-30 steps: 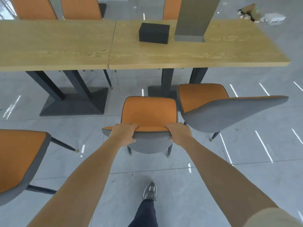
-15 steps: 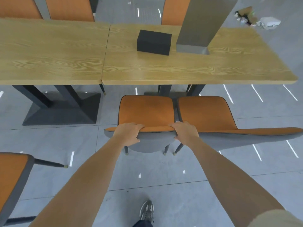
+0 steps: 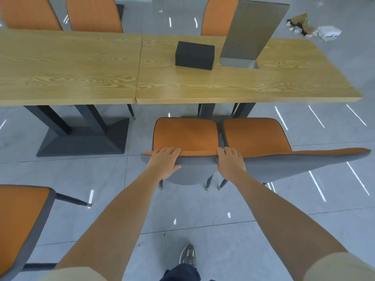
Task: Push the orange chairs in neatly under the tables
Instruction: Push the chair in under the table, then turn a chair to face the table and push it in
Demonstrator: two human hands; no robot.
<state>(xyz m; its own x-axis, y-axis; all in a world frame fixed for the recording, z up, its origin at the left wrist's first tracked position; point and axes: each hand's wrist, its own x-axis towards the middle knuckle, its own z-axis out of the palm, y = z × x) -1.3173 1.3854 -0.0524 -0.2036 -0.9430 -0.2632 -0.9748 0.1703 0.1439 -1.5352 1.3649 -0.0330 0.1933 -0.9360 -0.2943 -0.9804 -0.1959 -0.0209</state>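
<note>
An orange chair (image 3: 185, 134) with a grey back stands in front of the right wooden table (image 3: 233, 86), its seat front near the table edge. My left hand (image 3: 164, 162) grips the left end of its backrest top. My right hand (image 3: 230, 162) grips the right end. A second orange chair (image 3: 255, 136) stands close beside it on the right, backrest stretching right. A third orange chair (image 3: 18, 224) sits apart at the lower left, away from the left table (image 3: 67, 67).
A black box (image 3: 194, 55) and a tall grey block (image 3: 246, 35) stand on the right table. Dark pedestal bases (image 3: 85, 138) are under the tables. More orange chairs (image 3: 93, 15) line the far side. Rubbish (image 3: 312, 29) lies on the floor far right. My shoe (image 3: 188, 254) is below.
The chair in my hands has moved forward toward the table and now stands level with the chair on its right. I have stepped closer to the tables.
</note>
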